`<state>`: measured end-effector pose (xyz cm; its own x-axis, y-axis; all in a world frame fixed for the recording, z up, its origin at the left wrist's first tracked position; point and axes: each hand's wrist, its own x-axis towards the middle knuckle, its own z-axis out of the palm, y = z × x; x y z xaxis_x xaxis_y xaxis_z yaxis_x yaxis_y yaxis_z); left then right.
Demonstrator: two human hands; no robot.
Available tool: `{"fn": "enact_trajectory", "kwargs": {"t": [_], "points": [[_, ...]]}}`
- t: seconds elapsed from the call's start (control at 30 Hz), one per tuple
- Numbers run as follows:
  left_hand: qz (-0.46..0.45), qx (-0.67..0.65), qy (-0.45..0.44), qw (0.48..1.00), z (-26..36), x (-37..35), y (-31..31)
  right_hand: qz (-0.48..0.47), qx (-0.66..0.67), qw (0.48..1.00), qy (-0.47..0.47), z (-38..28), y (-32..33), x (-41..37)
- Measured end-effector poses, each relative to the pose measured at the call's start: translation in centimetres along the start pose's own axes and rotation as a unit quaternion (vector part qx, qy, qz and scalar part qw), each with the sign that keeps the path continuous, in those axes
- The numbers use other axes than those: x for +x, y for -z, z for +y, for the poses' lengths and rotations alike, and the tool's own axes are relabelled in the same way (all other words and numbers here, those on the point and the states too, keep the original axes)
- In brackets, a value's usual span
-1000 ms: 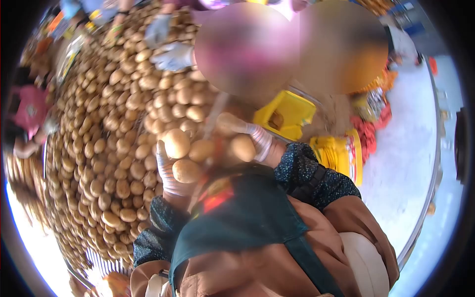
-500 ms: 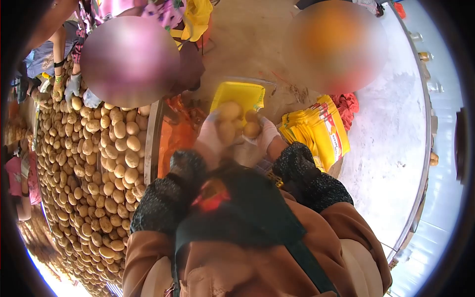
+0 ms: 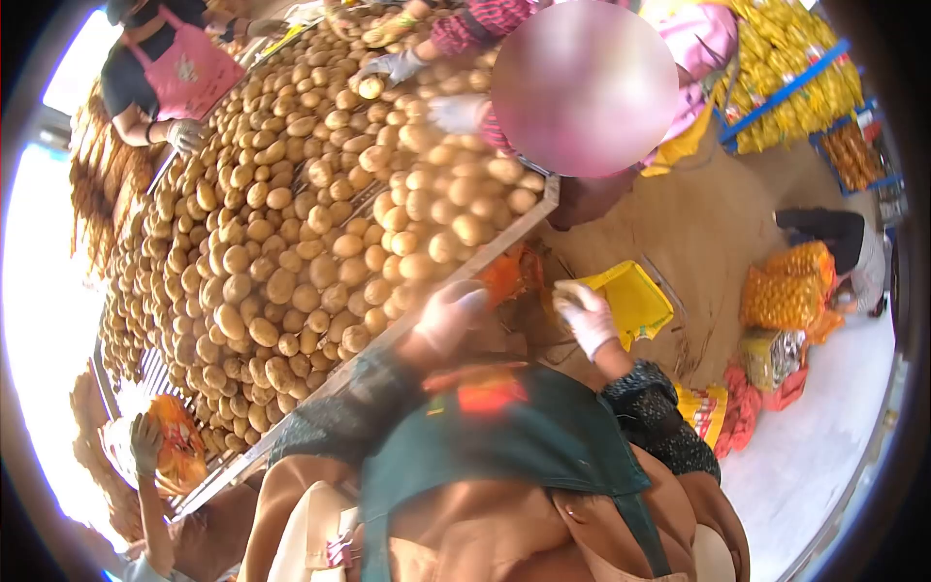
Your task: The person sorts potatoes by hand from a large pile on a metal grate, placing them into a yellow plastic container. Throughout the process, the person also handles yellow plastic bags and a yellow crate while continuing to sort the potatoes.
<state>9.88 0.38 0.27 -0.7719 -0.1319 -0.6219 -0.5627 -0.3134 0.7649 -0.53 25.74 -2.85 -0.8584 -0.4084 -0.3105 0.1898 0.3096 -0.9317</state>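
Both my hands wear white gloves. My left hand [image 3: 453, 316] is beside the near edge of the potato table, smeared by motion, so its fingers do not show clearly. My right hand [image 3: 586, 318] is next to an open yellow bag [image 3: 635, 303], its fingers curled inward. Something brownish shows at its fingertips, too small to name. Many potatoes [image 3: 281, 286] cover the slatted table, and its metal rim [image 3: 506, 240] runs diagonally past my left hand. Orange netting [image 3: 509, 274] hangs below that rim, between my hands.
Across the table, gloved hands of other people [image 3: 393, 66] reach over the potatoes. Another gloved hand [image 3: 145, 444] is by an orange bag [image 3: 176, 446] at lower left. Filled orange net bags [image 3: 787, 286] and a crate of yellow bags [image 3: 790, 82] stand at right.
My view has swung left toward the potato table. My hands have parted, the left moving toward the table. The potatoes held over the yellow bag are no longer visible in my left hand.
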Motion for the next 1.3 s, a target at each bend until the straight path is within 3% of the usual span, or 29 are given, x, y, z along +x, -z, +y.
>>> {"fn": "enact_trajectory", "kwargs": {"t": [0.03, 0.07, 0.1, 0.13, 0.17, 0.23, 0.3, 0.33, 0.43, 0.47, 0.57, 0.7, 0.73, 0.83, 0.87, 0.93, 0.97, 1.0, 1.03, 1.1, 1.17, 1.23, 1.3], "points": [[0.031, -0.015, -0.042, 0.999, -0.2, -0.9, 1.8, -0.035, -0.096, 0.989, 0.108, -1.8, -1.9, 1.6], [0.086, 0.022, -0.050, 0.995, 1.2, -2.6, 3.0, -0.056, -0.126, 0.977, 0.161, -2.9, -4.2, 3.3], [0.102, 0.053, -0.141, 0.983, -1.8, -1.4, 6.0, -0.103, -0.144, 0.970, 0.165, -5.5, -6.5, 4.6], [0.122, 0.024, -0.140, 0.982, -1.0, -2.7, 6.9, -0.116, -0.170, 0.949, 0.238, -7.2, -9.4, 5.9], [0.143, -0.006, -0.140, 0.980, -0.2, -3.9, 7.8, -0.126, -0.215, 0.898, 0.362, -8.6, -12.1, 7.6], [0.166, -0.001, -0.159, 0.973, -2.7, -3.4, 11.2, -0.157, -0.246, 0.823, 0.488, -11.1, -17.9, 10.7], [0.194, -0.026, -0.179, 0.964, -3.3, -3.6, 13.2, -0.189, -0.427, 0.753, 0.463, -11.7, -23.4, 14.0], [0.213, -0.043, -0.118, 0.969, -1.7, -4.7, 13.6, -0.203, -0.499, 0.728, 0.424, -12.2, -25.8, 15.5], [0.194, -0.067, -0.155, 0.966, -4.0, -3.9, 17.0, -0.220, -0.691, 0.625, 0.288, -12.2, -30.6, 18.5], [0.186, -0.098, -0.159, 0.965, -2.2, -4.9, 17.0, -0.267, -0.702, 0.620, 0.226, -13.4, -31.4, 19.3], [0.143, -0.190, -0.088, 0.967, 0.1, -5.5, 19.0, -0.362, -0.745, 0.539, 0.153, -17.8, -33.1, 20.1], [0.116, -0.246, -0.079, 0.959, 2.1, -4.9, 20.7, -0.419, -0.752, 0.492, 0.132, -17.8, -33.5, 22.6], [0.109, -0.246, -0.065, 0.961, 2.9, -5.1, 21.1, -0.403, -0.767, 0.469, 0.172, -17.8, -33.3, 22.3], [0.079, -0.291, -0.047, 0.952, 2.5, -3.8, 22.7, -0.361, -0.738, 0.542, 0.176, -18.5, -32.1, 21.4], [0.052, -0.287, -0.052, 0.955, 3.3, -4.2, 22.7, -0.346, -0.712, 0.570, 0.220, -18.9, -31.3, 20.7], [-0.047, -0.418, -0.005, 0.907, 5.5, -4.8, 22.6, -0.313, -0.652, 0.618, 0.309, -19.4, -29.9, 18.8], [-0.094, -0.480, 0.019, 0.872, 6.5, -5.0, 22.5, -0.283, -0.586, 0.695, 0.305, -18.8, -29.6, 17.4], [-0.083, -0.453, 0.008, 0.888, 7.1, -5.1, 22.4, -0.331, -0.468, 0.760, 0.307, -18.4, -29.4, 16.0], [-0.088, -0.492, 0.002, 0.866, 6.0, -4.1, 22.3, -0.368, -0.340, 0.811, 0.302, -18.3, -29.3, 14.6], [-0.079, -0.571, 0.014, 0.817, 4.9, -3.0, 22.1, -0.322, -0.314, 0.809, 0.379, -18.7, -29.0, 12.7], [-0.083, -0.590, 0.060, 0.801, 4.8, -3.2, 22.4, -0.235, -0.414, 0.831, 0.289, -18.0, -27.0, 13.8], [-0.074, -0.588, 0.075, 0.802, 4.2, -3.3, 23.1, -0.098, -0.531, 0.820, 0.191, -17.0, -25.2, 15.3], [-0.061, -0.563, 0.063, 0.822, 3.0, -3.1, 23.7, -0.117, -0.606, 0.786, 0.024, -17.2, -25.3, 15.7]]}}
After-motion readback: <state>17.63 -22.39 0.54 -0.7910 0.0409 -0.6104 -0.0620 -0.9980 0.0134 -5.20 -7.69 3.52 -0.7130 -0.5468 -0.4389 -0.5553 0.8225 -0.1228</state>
